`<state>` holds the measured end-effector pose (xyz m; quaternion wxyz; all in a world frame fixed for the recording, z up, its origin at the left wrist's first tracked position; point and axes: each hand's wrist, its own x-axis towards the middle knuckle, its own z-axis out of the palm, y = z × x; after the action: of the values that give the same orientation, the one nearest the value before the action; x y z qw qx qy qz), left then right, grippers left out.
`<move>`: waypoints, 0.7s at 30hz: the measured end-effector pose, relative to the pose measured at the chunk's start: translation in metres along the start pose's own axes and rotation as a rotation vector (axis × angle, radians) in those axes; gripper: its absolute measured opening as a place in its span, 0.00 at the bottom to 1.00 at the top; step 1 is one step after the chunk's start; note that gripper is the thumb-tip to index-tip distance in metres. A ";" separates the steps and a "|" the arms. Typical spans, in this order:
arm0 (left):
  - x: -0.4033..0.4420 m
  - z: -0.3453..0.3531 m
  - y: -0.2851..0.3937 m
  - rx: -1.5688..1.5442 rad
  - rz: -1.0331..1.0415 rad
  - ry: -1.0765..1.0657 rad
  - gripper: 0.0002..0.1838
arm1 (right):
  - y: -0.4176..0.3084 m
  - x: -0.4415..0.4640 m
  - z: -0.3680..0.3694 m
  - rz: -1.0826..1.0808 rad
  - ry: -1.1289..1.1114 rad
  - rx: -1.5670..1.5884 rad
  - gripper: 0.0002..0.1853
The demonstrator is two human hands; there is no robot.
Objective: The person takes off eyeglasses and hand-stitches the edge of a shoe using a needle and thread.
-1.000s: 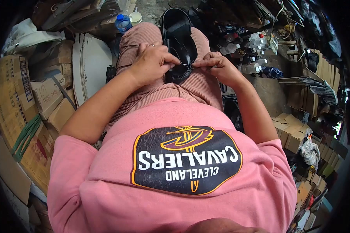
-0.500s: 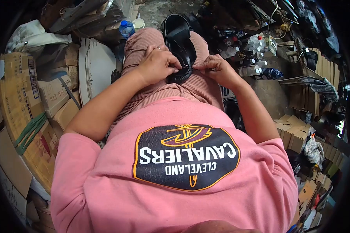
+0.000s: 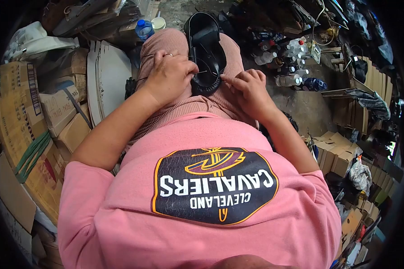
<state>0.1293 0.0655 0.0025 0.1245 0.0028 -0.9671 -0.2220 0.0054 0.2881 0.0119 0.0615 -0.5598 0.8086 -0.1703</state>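
A black shoe [image 3: 206, 42] lies across my pink corduroy lap, toe away from me and heel towards my belly, its dark inside facing up. A thin dark thread loops over its opening. My left hand [image 3: 171, 75] is closed at the shoe's left side; a thin, pale, needle-like piece [image 3: 203, 71] juts from its fingertips over the opening. My right hand [image 3: 248, 87] is at the right side of the heel, thumb and forefinger pinched by the shoe's rim. What they pinch is too small to make out.
Cardboard boxes [image 3: 60, 110] and a white board [image 3: 107, 76] stand to my left. A blue-capped bottle [image 3: 144, 30] and a pale cup [image 3: 158, 23] are beyond my left knee. Several plastic bottles [image 3: 288, 80] lie right of my knee; more cardboard [image 3: 334, 150] is stacked farther right.
My left hand has drawn back to the left, away from the heel. The right hand has shifted slightly down, and more of the shoe's inside and the thread loop shows.
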 end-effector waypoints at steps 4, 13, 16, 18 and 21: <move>0.007 0.009 -0.002 0.024 -0.038 0.045 0.06 | 0.008 0.002 -0.001 0.048 -0.028 0.120 0.22; 0.014 0.013 -0.008 -0.205 -0.083 -0.120 0.09 | 0.041 0.031 -0.007 0.107 -0.229 0.460 0.21; 0.014 0.014 -0.008 -0.183 -0.056 -0.094 0.09 | 0.050 0.032 0.002 0.115 -0.245 0.559 0.22; 0.015 0.013 -0.008 -0.174 -0.061 -0.119 0.09 | 0.045 0.032 -0.003 0.118 -0.240 0.545 0.22; 0.015 0.012 -0.008 -0.192 -0.060 -0.127 0.09 | 0.044 0.032 -0.003 0.130 -0.237 0.568 0.23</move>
<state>0.1111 0.0627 -0.0080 0.0559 0.0057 -0.9468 -0.3169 -0.0456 0.2727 0.0022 0.3201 -0.4832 0.7501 -0.3186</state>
